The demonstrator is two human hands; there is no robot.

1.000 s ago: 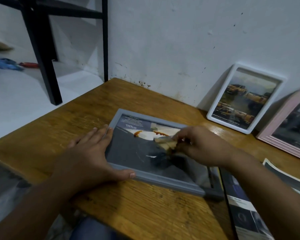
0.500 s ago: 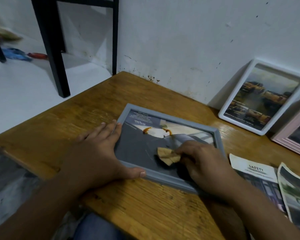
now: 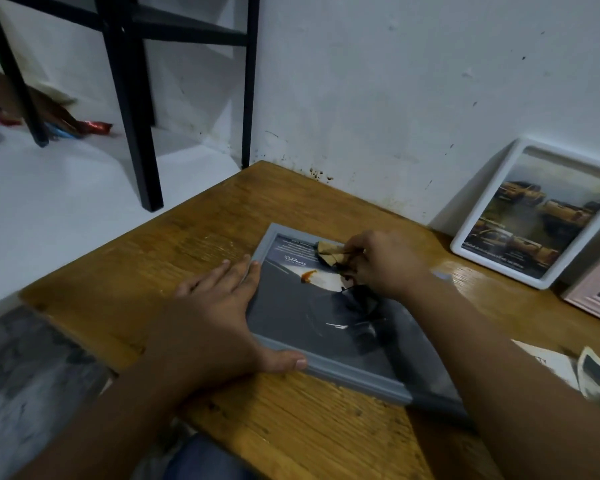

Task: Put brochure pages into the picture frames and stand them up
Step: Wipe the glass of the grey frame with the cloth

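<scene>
A grey picture frame (image 3: 354, 372) lies flat on the wooden table (image 3: 187, 251) with a dark brochure page behind its glass. My left hand (image 3: 219, 317) presses flat on the frame's left edge, thumb along the near rail. My right hand (image 3: 385, 263) pinches a small crumpled tan cloth (image 3: 328, 252) and holds it on the glass at the frame's far corner. A white frame (image 3: 534, 216) with a page of yellow trucks leans upright against the wall at the right. Beside it, a pink frame (image 3: 593, 299) also leans, cut off by the image edge.
Loose brochure pages (image 3: 589, 372) lie on the table at the right, partly under my right forearm. Black metal furniture legs (image 3: 132, 109) stand on the white floor beyond the table's left edge. The white wall borders the table's far side.
My right hand has moved the cloth from the near middle of the glass up to the frame's far corner. My left hand has stayed on the frame's left edge.
</scene>
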